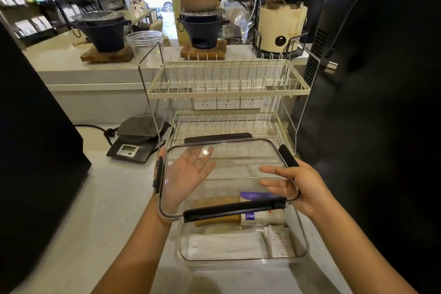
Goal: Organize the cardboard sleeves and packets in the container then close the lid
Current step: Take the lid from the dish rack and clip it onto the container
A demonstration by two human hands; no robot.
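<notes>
A clear container (243, 260) stands on the pale counter near its front edge. Inside lie brown cardboard sleeves (216, 201), a white and purple packet (260, 217), flat white packets (224, 243) and small white packets (279, 242). The clear lid (238, 157) with black clasps (235, 210) hovers tilted above the container's far half. My left hand (188, 174) is under the lid's left side, palm up, fingers straight, seen through the plastic. My right hand (307, 192) grips the lid's right rim, its fingers reaching under the plastic.
A white two-tier dish rack (226, 83) stands right behind the container. A black scale (136, 142) with a cable sits at the left. A tall black machine (381, 79) lines the right side, and a dark appliance (35, 126) the left. Stoves and a plastic cup (145, 43) stand on the upper counter.
</notes>
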